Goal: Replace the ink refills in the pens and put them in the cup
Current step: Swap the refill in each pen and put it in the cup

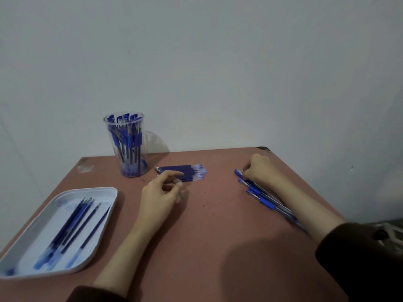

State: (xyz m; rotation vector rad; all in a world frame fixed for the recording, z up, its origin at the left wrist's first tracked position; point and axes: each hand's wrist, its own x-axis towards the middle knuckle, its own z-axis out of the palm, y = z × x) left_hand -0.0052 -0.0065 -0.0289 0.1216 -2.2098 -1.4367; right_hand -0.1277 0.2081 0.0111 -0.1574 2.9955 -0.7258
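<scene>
Reddish-brown table (218,225) against a plain pale wall (218,62); frame slightly motion-blurred. Far left of both hands: white tray (109,191) holding several loose blue refills (74,229), lying roughly parallel, tips pointing away from the person. Beyond and left of the left fingertips: clear plastic cup (128,147), upright, packed with blue-capped pens standing on end. Left hand (159,199): fingers (172,174) loosely bent and relaxed, thumb and index apart, no grasp seen; the index tip lies at the near edge of a flat bundle of fresh refills (189,170), contact cannot be told. The bundle lies just right of the cup base, metal tips toward the cup. Bare tabletop separates the two hands. Right hand (259,168): fingers clenched downward, grasping the cap end of the farthest pen in a row of pens (261,198). The other pens lie under and just left of the right wrist and forearm, which hide their barrels in part. Dark sleeve (359,258) covers the right arm above mid-forearm. Any print on cup or barrels is too blurred to read.
</scene>
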